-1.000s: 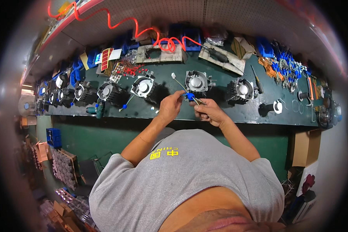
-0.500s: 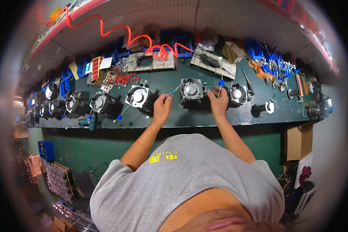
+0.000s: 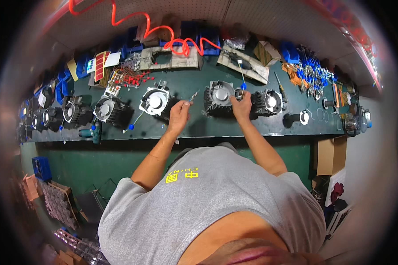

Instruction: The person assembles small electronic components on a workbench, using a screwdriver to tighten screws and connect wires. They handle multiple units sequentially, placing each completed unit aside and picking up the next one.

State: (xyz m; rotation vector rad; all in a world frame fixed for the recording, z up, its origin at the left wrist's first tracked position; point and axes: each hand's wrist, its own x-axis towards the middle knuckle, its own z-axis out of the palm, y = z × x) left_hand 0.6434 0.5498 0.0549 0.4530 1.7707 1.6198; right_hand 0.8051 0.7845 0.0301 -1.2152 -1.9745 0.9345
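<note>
a thin cable (image 3: 243,86) with a blue bead-like part and a white connector (image 3: 240,62) is being pinched between the thumb and fingertips of the right hand (image 3: 242,105); its upper length is rising beyond the fingers, away from the body. just left of that hand, a grey finned housing (image 3: 220,92) is being kept between the two hands, nearer the right one; whether it is being touched by the fingertips cannot be told. a slim, pointed piece (image 3: 194,95) is being pinched by the left hand (image 3: 179,115), its tip pointing toward the housing but standing apart from it; its exact kind is being hidden by its small size. farther out, a second housing (image 3: 155,100) is sitting beyond the left hand and a third housing (image 3: 271,102) just right of the right hand, all being carried by the green worktop (image 3: 208,128). behind them, two pale blocks (image 3: 190,62) are lying, a red coiled hose (image 3: 162,27) is hanging, and blue-tipped cables (image 3: 313,73) are being heaped at the right.
</note>
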